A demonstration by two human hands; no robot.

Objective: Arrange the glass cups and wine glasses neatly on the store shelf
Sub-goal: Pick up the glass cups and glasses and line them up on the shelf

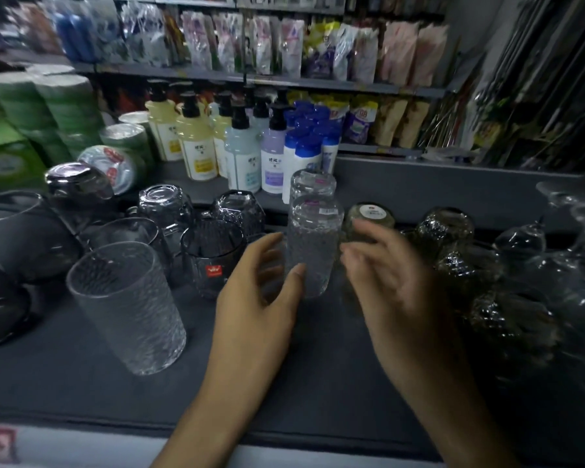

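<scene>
Both forearms reach in from the near edge over the dark grey shelf board [318,373]. Left hand [260,298]: fingers apart, loosely curved, thumb tip at the lower wall of the tall clear dimpled glass tumbler [313,244]; contact uncertain. Right hand [389,282]: blurred, fingers spread, just beside the tumbler's other flank, holding nothing. Tumbler stands inverted mid-shelf, long axis vertical, between the two hands, with a matching inverted tumbler [313,184] directly behind. Left hand is nearer and would likely close first.

Bare shelf [335,383] lying open along front edge. Textured tumbler [125,305] blocking left; tall upturned glass [313,244] standing centre; patterned cups [460,258] and wine glasses [574,251] crowding right.
</scene>
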